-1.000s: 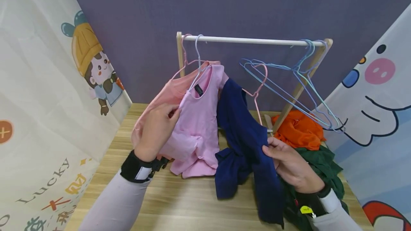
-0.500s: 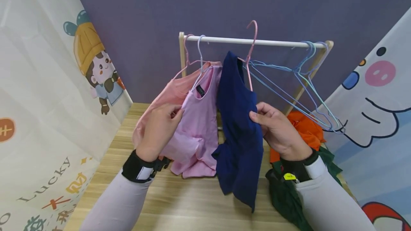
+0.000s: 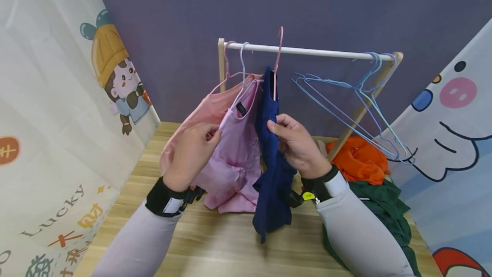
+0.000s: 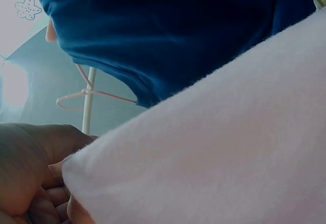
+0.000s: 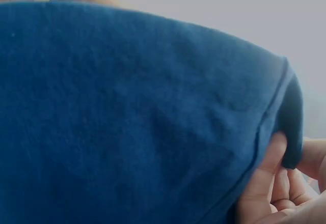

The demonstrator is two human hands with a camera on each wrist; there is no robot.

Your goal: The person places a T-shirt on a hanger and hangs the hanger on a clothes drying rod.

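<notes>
My left hand [image 3: 192, 148] pinches the shoulder of a light pink shirt [image 3: 236, 153], which hangs by a lilac hanger [image 3: 243, 65] from the rack's white rod [image 3: 319, 51]. Just right of it, my right hand [image 3: 299, 144] pinches the shoulder edge of a navy shirt [image 3: 267, 140] on a pink hanger [image 3: 277, 61]. That hanger's hook rises above the rod and overlaps it in the head view. Navy cloth [image 5: 127, 107] fills much of the right wrist view, fingers at its edge. Pale cloth [image 4: 219, 147] covers the lower left wrist view and hides part of the navy shirt.
A salmon shirt [image 3: 205, 108] hangs behind the light pink one at the rod's left end. Several bare hangers [image 3: 359, 86] hang at the right end. Below them, an orange garment [image 3: 363, 161] and a dark green one [image 3: 388, 208] lie heaped on the wooden table [image 3: 215, 247].
My right hand has raised the navy shirt with its pink hanger from lower right and brought it left, beside the light pink shirt. It now appears more edge-on. My left hand has stayed put.
</notes>
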